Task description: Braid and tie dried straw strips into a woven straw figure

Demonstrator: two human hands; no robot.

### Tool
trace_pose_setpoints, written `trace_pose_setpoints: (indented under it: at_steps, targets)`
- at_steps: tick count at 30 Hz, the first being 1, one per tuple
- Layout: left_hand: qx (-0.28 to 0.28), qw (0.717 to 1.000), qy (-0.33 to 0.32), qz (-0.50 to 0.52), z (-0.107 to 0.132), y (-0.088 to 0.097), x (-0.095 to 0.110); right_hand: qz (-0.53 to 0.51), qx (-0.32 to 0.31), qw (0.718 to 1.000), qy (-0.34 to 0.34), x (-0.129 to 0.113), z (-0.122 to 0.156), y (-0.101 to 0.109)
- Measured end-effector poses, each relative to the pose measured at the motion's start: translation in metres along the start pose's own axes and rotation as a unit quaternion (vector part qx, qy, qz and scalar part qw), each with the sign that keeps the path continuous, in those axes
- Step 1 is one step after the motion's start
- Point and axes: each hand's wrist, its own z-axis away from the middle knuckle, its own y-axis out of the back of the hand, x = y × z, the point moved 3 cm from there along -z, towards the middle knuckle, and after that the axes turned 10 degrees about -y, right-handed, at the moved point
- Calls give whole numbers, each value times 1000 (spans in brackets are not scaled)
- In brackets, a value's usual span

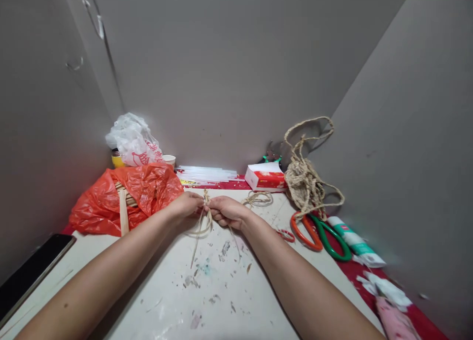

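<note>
My left hand (187, 204) and my right hand (226, 211) meet over the far middle of a stained white board (221, 290). Between them is a short braid of pale straw-like cord (206, 197), its worked end pointing away from me. The fingers of both hands are closed, pinching the strands at the braid's near end. Loose strands (197, 241) hang down toward me and curl on the board. Behind my right hand, more of the braided cord (258, 198) lies in a loop.
At left are an orange plastic bag (96, 207) with straw strips and a phone (35, 271). Behind lie clear sticks (209, 173) and a red tissue pack (264, 177). To the right are a rope bundle (305, 182), orange-handled (306, 231) and green-handled scissors (332, 241), and a white-green tube (356, 241).
</note>
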Motion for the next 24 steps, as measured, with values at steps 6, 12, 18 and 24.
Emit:
trace_pose_setpoints:
  at_steps: [6,12,18,24]
  targets:
    - [-57,996,29,54,-8,-7,-9,13,-28,1000,-4,-1,3,6]
    - [-74,997,-4,24,-11,1,-17,51,-12,998,-20,-2,6,6]
    - [-54,980,-90,-167,-13,4,-13,112,21,993,3,0,4,10]
    - [-55,978,-99,-173,-7,-1,-11,156,48,986,40,1,1,11]
